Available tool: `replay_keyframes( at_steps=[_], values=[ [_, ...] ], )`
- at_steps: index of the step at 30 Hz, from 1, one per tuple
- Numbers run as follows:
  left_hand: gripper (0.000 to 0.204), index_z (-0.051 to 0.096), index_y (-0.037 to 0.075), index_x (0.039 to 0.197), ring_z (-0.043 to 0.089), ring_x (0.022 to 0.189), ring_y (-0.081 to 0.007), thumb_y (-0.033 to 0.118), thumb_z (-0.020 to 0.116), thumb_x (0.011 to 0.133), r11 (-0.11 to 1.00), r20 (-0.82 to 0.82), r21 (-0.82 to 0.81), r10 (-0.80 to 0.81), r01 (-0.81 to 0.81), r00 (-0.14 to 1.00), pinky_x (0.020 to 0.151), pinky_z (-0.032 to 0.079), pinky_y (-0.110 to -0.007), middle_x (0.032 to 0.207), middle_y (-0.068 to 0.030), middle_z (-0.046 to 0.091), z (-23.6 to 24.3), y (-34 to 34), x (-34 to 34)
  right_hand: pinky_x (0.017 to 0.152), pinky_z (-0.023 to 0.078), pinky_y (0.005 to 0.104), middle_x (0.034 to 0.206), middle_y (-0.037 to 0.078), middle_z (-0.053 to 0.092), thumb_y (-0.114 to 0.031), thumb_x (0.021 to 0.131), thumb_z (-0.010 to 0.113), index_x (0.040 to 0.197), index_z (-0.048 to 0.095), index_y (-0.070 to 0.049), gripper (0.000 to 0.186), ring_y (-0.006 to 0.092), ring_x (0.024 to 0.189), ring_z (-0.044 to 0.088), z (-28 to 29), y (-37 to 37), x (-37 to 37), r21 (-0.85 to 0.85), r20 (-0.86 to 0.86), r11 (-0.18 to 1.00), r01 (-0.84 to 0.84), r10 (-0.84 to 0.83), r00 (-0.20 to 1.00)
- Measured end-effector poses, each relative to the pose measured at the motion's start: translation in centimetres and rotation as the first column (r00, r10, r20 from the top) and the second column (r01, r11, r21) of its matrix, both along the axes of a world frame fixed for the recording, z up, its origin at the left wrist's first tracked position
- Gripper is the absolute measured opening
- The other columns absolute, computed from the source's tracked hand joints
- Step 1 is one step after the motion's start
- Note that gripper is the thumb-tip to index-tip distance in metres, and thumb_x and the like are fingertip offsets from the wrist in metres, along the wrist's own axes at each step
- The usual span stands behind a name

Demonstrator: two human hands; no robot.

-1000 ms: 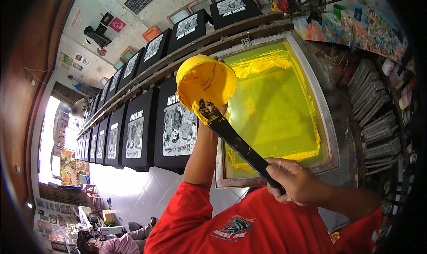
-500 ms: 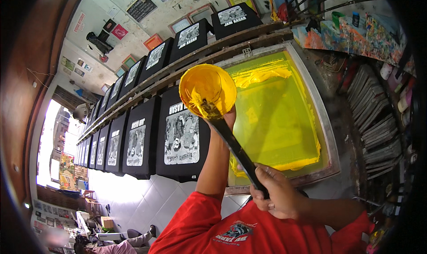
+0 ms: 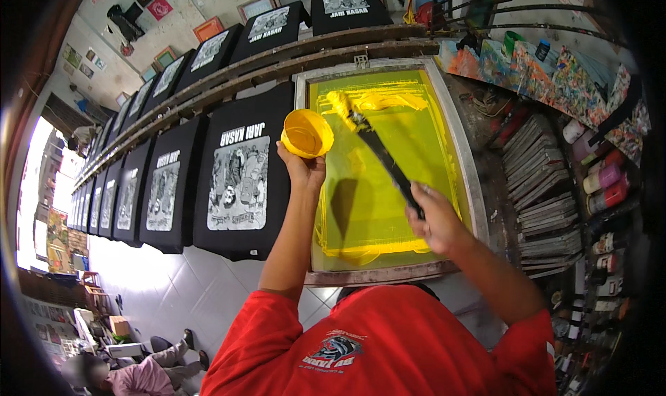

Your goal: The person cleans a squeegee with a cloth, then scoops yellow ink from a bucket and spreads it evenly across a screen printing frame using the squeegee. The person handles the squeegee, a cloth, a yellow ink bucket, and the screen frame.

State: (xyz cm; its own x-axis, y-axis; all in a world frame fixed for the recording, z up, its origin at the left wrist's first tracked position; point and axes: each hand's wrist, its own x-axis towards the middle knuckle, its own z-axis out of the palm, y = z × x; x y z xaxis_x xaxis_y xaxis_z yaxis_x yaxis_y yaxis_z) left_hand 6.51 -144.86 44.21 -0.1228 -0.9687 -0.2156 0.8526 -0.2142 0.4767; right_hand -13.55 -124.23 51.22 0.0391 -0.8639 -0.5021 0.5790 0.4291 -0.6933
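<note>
My left hand grips a yellow, ink-coated cup from below, its mouth tipped toward me, over the left edge of a screen-printing frame. In my right hand is the handle of a long black spatula. Thick yellow ink covers the spatula's far end, which is raised above the screen. The screen-printing frame lies flat before me, with yellow-green mesh inside a worn border. A heavy streak of yellow ink runs along the mesh's far side, and a thinner line along its near side.
Black printed T-shirts stretch away leftward in two rows, split by wooden rails. Stacked frames or boards and ink bottles stand on the right. A paint-splattered panel is at the far right. Another person is at lower left.
The spatula's inked end has come out of the cup and now hangs over the screen. Both hands have moved apart, and the cup sits further left in view.
</note>
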Motion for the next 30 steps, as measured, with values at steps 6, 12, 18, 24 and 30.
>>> replay_keyframes(
  at_steps=[6,12,18,24,30],
  values=[
    [0.060,0.044,0.014,0.129,0.053,0.114,-0.0238,0.060,0.031,0.093,0.993,0.038,0.097,0.069,-0.073,0.997,0.091,0.048,-0.038,0.129,-0.0050,0.049,-2.1,1.7,2.6,0.039,0.034,0.0235,0.061,0.001,0.046,-0.028,0.096,0.046,0.098,0.053,-0.007,0.022,0.0079,0.045,0.042,-7.3,-11.5,-4.8,-0.152,-0.740,0.955,-0.253,0.060,0.670],
    [0.057,0.047,0.014,0.126,0.056,0.110,-0.0229,0.058,0.033,0.093,0.983,0.020,0.130,0.126,-0.128,0.992,0.089,0.051,-0.037,0.125,-0.0055,0.053,-2.9,4.1,6.6,0.051,0.050,0.0347,0.070,0.012,0.059,-0.014,0.088,0.049,0.114,0.055,-0.006,0.028,0.0240,0.064,0.063,-11.0,-19.1,-2.6,0.007,-0.863,0.913,-0.409,-0.201,-0.464],
    [0.059,0.045,0.014,0.129,0.057,0.109,-0.0243,0.059,0.031,0.093,0.977,0.049,0.146,0.147,-0.152,0.988,0.086,0.053,-0.037,0.126,-0.0068,0.052,-1.8,6.7,9.5,0.050,0.052,0.0353,0.086,0.013,0.057,-0.010,0.081,0.054,0.133,0.044,-0.010,0.052,0.0243,0.061,0.062,-15.3,-19.0,-1.1,0.257,-0.638,0.830,-0.496,-0.240,-0.732],
    [0.061,0.043,0.013,0.131,0.054,0.114,-0.0250,0.059,0.027,0.094,0.983,0.009,0.138,0.118,-0.119,0.993,0.090,0.051,-0.039,0.129,-0.0079,0.050,-1.3,6.8,10.3,0.049,0.051,0.0346,0.082,0.013,0.057,-0.010,0.082,0.053,0.132,0.045,-0.007,0.051,0.0228,0.060,0.061,-15.1,-16.9,1.0,0.327,-0.646,0.753,-0.571,-0.262,-0.717],
    [0.057,0.047,0.013,0.127,0.055,0.111,-0.0273,0.055,0.025,0.094,0.992,0.006,0.113,0.060,-0.060,0.998,0.091,0.049,-0.043,0.125,-0.0084,0.053,-1.2,5.5,9.9,0.053,0.051,0.0408,0.078,0.017,0.062,-0.012,0.085,0.050,0.130,0.048,-0.006,0.046,0.0296,0.066,0.063,-9.4,-16.9,1.8,0.315,-0.791,0.655,-0.687,-0.220,-0.571]
  ],
)
